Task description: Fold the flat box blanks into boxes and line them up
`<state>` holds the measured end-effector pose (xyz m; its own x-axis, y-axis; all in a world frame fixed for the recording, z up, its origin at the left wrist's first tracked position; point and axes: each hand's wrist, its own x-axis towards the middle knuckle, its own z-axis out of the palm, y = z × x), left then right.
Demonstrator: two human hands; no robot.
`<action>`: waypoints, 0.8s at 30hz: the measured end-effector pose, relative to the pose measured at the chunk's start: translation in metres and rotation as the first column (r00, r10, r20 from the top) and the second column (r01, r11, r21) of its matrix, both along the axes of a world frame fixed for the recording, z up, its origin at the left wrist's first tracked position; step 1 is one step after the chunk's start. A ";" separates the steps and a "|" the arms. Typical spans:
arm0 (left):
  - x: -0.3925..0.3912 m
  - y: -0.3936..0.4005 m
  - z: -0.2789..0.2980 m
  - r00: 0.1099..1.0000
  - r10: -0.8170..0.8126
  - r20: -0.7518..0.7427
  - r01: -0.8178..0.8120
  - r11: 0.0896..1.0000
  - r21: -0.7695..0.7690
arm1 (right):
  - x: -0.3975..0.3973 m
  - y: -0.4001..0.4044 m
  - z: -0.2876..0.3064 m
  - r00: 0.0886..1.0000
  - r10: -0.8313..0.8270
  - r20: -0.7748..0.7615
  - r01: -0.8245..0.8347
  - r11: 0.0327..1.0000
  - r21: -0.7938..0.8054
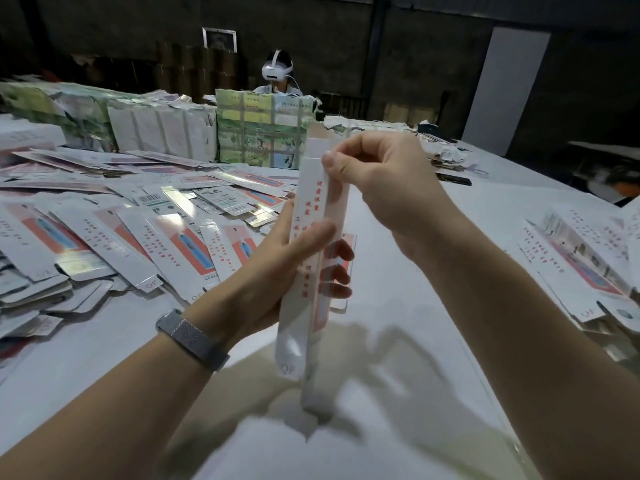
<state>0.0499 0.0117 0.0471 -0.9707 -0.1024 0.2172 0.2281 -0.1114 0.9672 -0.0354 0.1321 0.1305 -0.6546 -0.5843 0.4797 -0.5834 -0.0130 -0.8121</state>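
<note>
A long narrow white box blank (304,327) with red print stands nearly upright above the white table, partly opened into a tube. My left hand (277,265) grips its middle, thumb across the front and fingers wrapped behind. My right hand (377,181) pinches the top end, thumb on the upper edge. A wide heap of flat blanks (114,233) covers the table to the left. A smaller group of flat blanks (581,258) lies at the right edge.
Wrapped bundles of stock (263,129) stand in a row along the back of the table. A person wearing a white headset (277,72) sits behind them. The white table (398,341) stretches under my hands. A dark object (453,180) lies back right.
</note>
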 end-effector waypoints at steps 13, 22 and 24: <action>0.002 0.008 0.003 0.838 0.283 -0.467 -0.412 0.889 -0.199 | 0.015 -0.012 -0.014 0.966 -0.106 -0.236 0.063 0.981 -0.185; 0.011 0.008 0.008 0.896 0.227 -0.381 -0.220 0.973 0.062 | 0.011 -0.013 -0.026 0.982 0.150 0.114 -0.128 0.975 -0.182; 0.011 0.008 0.008 0.905 0.229 -0.360 -0.222 0.973 0.063 | 0.010 -0.012 -0.028 0.972 0.187 0.140 -0.154 0.964 -0.214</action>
